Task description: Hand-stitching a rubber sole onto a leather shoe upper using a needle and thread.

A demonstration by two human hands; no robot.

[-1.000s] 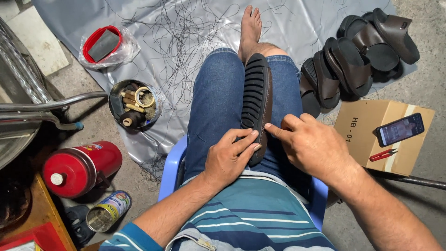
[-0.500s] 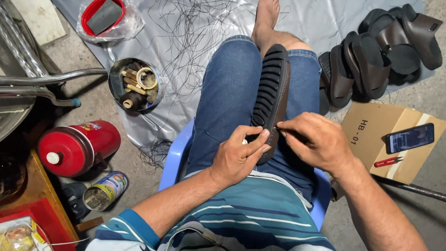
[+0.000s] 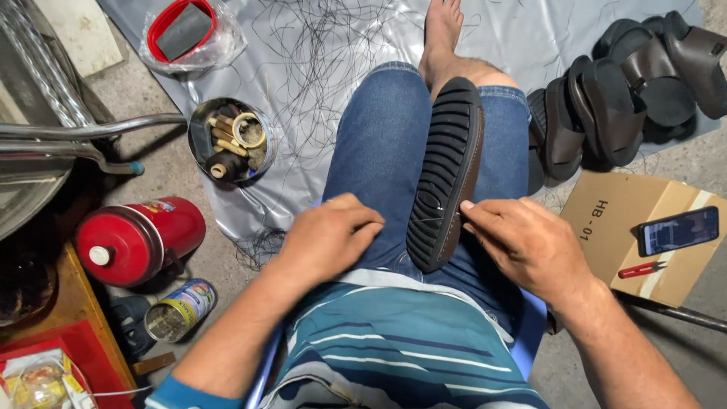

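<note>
We see a black ribbed rubber sandal sole with a brown edge [image 3: 447, 170] lying sole-up along the person's lap, resting between the thighs of the blue denim shorts [image 3: 382, 151], its toe end pointing away towards the knees. A thin pale thread crosses the sole near its heel end. The right hand [image 3: 530, 246] sits just beside the sole's right edge, its fingers [image 3: 477, 212] curled and pinched together at that edge, touching it. The left hand [image 3: 329, 235] rests on the left thigh, near the sole but apart from it, fingers bent inward into a loose fist; we cannot tell whether it holds the thread.

Ahead of the knees a grey plastic sheet [image 3: 303, 45] covers the floor, strewn with loose dark threads. On it stands a round metal tin holding spools and reels [image 3: 231, 140]. To the right lies a heap of dark brown sandals [image 3: 621, 91], and nearer, a flat cardboard box [image 3: 628, 227] carrying a phone [image 3: 678, 231] and a small red tool [image 3: 642, 269]. On the left we see a red cylindrical flask [image 3: 140, 238] and an opened can [image 3: 178, 310] lying on its side.
</note>
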